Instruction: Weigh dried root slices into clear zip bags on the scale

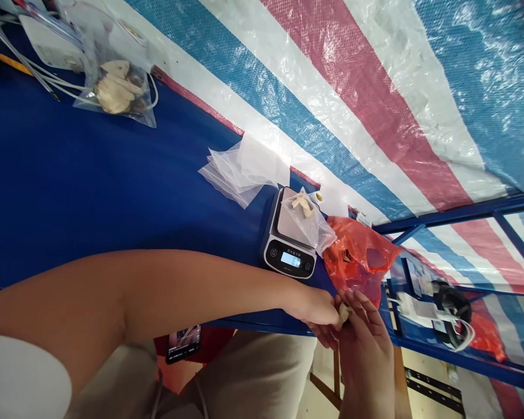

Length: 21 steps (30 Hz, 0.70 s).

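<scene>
Table (91, 192): blue.
Scale (290, 260): under bag (318, 230).
Left hand (313, 307), right hand (363, 337): fingers clamped on pale chunk (343, 315), likely steadying it.

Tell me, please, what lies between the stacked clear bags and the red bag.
A scale bearing a small bag lies there, in the head view.

Scale (283, 234) front — "电子秤" in Chin. chars; display (290, 259) no. blurred.

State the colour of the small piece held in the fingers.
Pale beige; the small piece shows best in the head view.
</scene>
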{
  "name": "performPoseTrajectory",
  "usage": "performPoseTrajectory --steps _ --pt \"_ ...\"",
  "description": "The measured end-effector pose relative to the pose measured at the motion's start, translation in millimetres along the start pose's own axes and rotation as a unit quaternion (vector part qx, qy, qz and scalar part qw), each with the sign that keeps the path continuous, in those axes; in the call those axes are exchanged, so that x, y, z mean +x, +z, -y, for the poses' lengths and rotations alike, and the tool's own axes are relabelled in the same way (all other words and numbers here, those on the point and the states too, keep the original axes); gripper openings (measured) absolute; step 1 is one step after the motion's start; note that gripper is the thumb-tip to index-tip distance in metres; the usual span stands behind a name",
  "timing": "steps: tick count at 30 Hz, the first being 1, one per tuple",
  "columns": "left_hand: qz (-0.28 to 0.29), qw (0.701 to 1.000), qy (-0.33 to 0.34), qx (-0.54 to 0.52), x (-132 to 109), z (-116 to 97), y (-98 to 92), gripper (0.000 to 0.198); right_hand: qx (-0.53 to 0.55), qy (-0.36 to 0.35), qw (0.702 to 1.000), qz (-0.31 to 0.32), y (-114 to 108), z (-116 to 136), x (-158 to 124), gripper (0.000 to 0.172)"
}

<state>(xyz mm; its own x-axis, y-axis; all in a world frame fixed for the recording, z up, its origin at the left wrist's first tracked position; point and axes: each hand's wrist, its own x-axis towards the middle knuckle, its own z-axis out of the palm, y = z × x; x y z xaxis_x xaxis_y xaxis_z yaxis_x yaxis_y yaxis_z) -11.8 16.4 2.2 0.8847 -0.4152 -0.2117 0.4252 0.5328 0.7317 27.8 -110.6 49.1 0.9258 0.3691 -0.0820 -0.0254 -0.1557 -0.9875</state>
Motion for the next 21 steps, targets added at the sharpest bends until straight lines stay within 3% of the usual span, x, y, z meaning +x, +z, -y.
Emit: performPoseTrajectory --steps 5,11,16,21 --pt "-0.011 1.0 0.007 -0.012 -4 -2 1.2 0.016 -0.151 -0.054 0.986 -0.035 2 4 -6 0.025" --pt "-0.018 1.0 0.004 -0.023 -6 -4 1.8 0.016 -0.248 -0.03 0.967 -0.051 -6 3 -5 0.023" --pt "-0.024 1.0 0.004 -0.02 -9 -6 4.2 0.012 -0.33 -0.03 0.942 -0.06 -14 11 -6 0.032" --pt "-0.037 0.999 0.003 -0.009 -14 -6 6.9 0.01 -0.379 -0.083 0.921 -0.043 -22 29 38 0.041"
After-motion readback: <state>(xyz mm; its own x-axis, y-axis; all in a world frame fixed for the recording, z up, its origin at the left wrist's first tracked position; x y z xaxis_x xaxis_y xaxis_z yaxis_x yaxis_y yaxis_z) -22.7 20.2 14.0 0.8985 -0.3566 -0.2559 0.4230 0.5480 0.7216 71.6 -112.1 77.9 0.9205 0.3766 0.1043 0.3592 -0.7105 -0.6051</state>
